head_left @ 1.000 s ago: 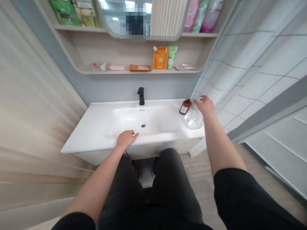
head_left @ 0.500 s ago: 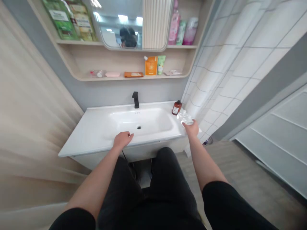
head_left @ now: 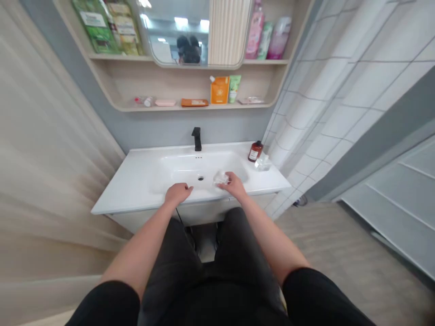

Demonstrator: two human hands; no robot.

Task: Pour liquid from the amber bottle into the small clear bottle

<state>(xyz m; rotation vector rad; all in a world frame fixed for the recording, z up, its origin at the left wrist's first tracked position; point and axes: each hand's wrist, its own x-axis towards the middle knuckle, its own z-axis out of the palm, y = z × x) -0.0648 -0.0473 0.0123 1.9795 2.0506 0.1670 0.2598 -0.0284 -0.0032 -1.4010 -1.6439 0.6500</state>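
My right hand [head_left: 235,186] is closed around a small clear transparent container [head_left: 220,178], held over the front right part of the white sink basin [head_left: 183,165]. Its exact kind is too blurred to make out. My left hand [head_left: 177,194] hovers at the basin's front edge with curled fingers; whatever they may hold is hidden. On the right end of the counter [head_left: 136,181] stands a brown bottle [head_left: 254,151] with a white label and dark cap. Another clear container [head_left: 263,163] sits right beside it.
A black faucet [head_left: 197,139] rises behind the basin. Above hangs a mirrored cabinet [head_left: 118,108] whose shelves hold an orange pouch [head_left: 219,90], a green tube [head_left: 234,89] and several bottles. A beige curtain [head_left: 50,158] hangs left; a white grid-patterned curtain [head_left: 306,108] hangs right.
My right hand has moved left from the counter's right end to over the basin, carrying a clear container. Another clear container stays by the brown bottle. My left hand has barely moved.
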